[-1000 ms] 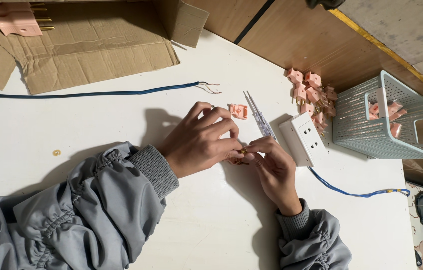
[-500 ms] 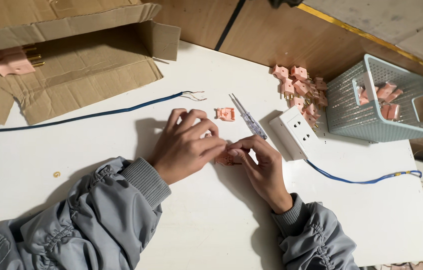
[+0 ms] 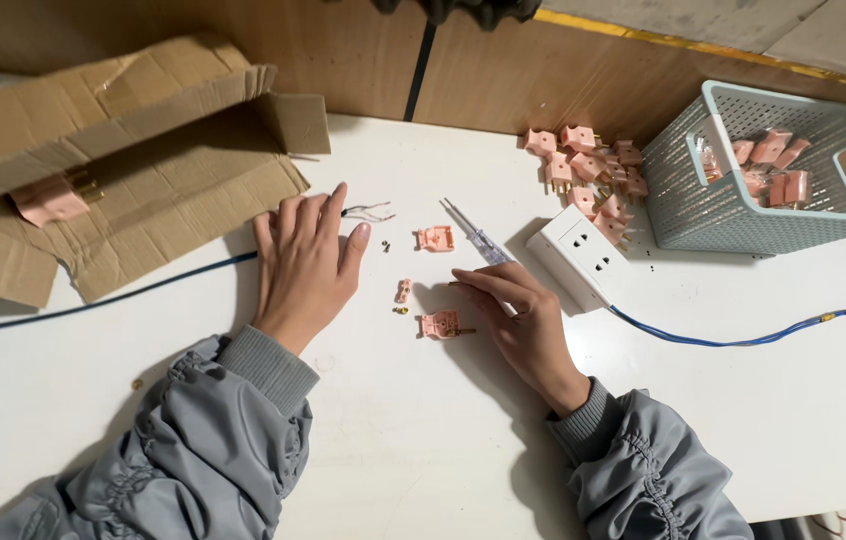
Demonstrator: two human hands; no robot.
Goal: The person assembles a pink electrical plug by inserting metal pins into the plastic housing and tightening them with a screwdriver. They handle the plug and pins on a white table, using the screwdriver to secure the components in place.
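Left hand [image 3: 305,262] flat on white table [image 3: 423,440]; right hand [image 3: 523,322] pinching small part beside pink plug half [image 3: 440,323].

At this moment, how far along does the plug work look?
Done: several pink plugs sit in the basket. In hand: one plug lies opened on the table, its halves and small parts apart; the left hand rests flat on the blue wire, and the right hand holds something small. Left: a pile of plugs.
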